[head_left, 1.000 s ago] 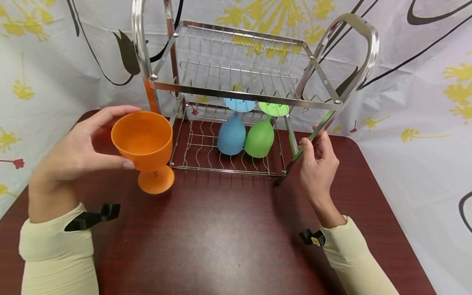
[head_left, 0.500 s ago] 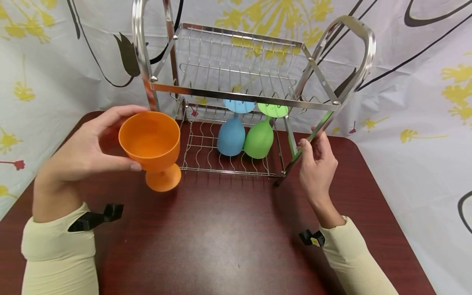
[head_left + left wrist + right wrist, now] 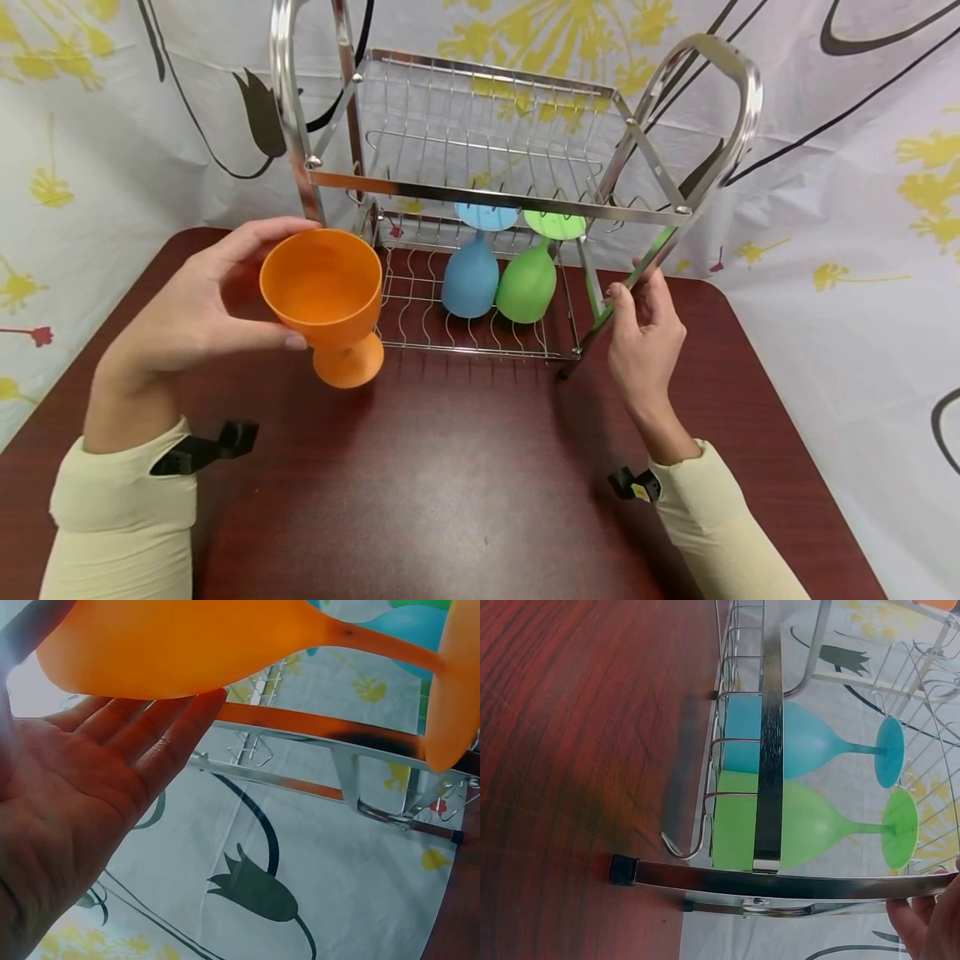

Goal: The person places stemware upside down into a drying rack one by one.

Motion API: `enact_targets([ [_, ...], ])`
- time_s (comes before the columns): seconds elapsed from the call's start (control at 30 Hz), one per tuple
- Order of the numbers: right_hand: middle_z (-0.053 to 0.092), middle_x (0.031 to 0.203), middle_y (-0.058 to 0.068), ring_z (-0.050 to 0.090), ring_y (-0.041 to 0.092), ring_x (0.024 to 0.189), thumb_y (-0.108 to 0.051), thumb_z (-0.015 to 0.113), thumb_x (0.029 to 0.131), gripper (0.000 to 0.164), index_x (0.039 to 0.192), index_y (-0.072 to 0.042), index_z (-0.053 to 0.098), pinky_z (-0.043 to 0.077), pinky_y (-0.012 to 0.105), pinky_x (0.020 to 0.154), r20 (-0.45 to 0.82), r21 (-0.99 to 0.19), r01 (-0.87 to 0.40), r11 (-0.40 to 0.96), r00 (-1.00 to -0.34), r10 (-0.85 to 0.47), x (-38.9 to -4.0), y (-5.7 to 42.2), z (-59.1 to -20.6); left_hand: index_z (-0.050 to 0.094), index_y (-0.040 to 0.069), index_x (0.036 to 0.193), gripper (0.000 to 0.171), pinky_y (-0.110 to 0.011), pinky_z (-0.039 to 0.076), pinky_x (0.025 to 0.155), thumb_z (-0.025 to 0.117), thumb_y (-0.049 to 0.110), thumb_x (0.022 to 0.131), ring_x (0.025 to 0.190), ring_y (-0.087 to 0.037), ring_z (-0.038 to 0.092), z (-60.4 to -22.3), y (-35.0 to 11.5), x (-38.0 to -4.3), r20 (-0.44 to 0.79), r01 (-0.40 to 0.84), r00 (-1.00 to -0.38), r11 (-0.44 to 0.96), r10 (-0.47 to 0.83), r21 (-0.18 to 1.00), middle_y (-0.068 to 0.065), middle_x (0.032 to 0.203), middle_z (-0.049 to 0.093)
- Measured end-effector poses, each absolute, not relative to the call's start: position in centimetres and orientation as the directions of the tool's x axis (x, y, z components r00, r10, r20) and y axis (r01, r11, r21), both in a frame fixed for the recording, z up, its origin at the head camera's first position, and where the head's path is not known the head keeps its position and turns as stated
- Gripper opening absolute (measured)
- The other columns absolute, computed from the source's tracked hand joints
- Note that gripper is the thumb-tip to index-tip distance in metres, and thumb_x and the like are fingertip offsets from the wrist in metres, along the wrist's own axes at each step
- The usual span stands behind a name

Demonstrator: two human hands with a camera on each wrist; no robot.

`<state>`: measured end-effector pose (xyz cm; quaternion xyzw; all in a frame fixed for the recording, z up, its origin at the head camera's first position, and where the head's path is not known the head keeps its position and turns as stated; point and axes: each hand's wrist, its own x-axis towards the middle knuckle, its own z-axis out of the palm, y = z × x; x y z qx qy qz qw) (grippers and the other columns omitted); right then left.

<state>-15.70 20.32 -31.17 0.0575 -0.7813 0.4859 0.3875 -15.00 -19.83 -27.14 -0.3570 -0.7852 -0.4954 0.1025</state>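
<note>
My left hand (image 3: 187, 308) grips an orange goblet (image 3: 322, 287) by its bowl, thumb at the front and fingers round the far side. The goblet is upright above the table, just left of a metal dish rack (image 3: 480, 350); in the left wrist view its bowl (image 3: 187, 645) lies against the fingers. With thumb and fingers my right hand (image 3: 647, 342) holds the rack's right front leg (image 3: 600, 325). On the lower tier a blue goblet (image 3: 470, 283) and a green goblet (image 3: 527, 287) stand upside down side by side, their feet partly hidden behind the upper tier's front bar.
The rack's upper tier (image 3: 487, 148) has thin wire slots. Curved side handles (image 3: 742, 92) rise at both ends. Beneath everything is a dark red-brown table (image 3: 450, 483), and a white patterned cloth (image 3: 847, 183) hangs behind and at the sides.
My left hand has carried the orange goblet to the right, nearer the rack's lower tier. The right hand has stayed on the leg, and the blue and green goblets have not moved.
</note>
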Motion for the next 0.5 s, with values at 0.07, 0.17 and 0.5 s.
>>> enact_targets([
  [0.07,0.066,0.092,0.022,0.062,0.0,0.081,-0.008,0.059,0.096,0.029,0.124,-0.004,0.062,0.043,0.015,0.066,0.661,-0.715,-0.464,0.523,-0.694,0.286,-15.72,20.36,-31.22,0.045,0.002,0.142,0.099,-0.017,0.043,0.091,0.085,-0.016,0.054,0.106,-0.017,0.056,-27.19,-19.68,-15.05,0.516,0.664,-0.723,0.254,0.459,0.703,-0.008,0.126,0.059],
  [0.17,0.066,0.091,0.022,0.062,-0.001,0.081,-0.008,0.059,0.096,0.029,0.125,-0.004,0.061,0.043,0.015,0.067,0.658,-0.716,-0.461,0.523,-0.696,0.287,-15.7,20.38,-31.19,0.045,0.002,0.142,0.098,-0.017,0.042,0.092,0.084,-0.017,0.054,0.107,-0.018,0.056,-27.26,-19.47,-15.11,0.521,0.66,-0.722,0.227,0.455,0.716,-0.008,0.128,0.058],
  [0.5,0.066,0.092,0.024,0.061,-0.001,0.081,-0.008,0.059,0.096,0.03,0.126,-0.004,0.061,0.043,0.016,0.067,0.648,-0.728,-0.459,0.51,-0.704,0.291,-15.67,20.32,-31.05,0.046,0.001,0.14,0.096,-0.019,0.045,0.091,0.082,-0.021,0.054,0.104,-0.019,0.059,-27.66,-18.76,-15.24,0.552,0.643,-0.731,0.131,0.401,0.755,-0.012,0.126,0.059],
])
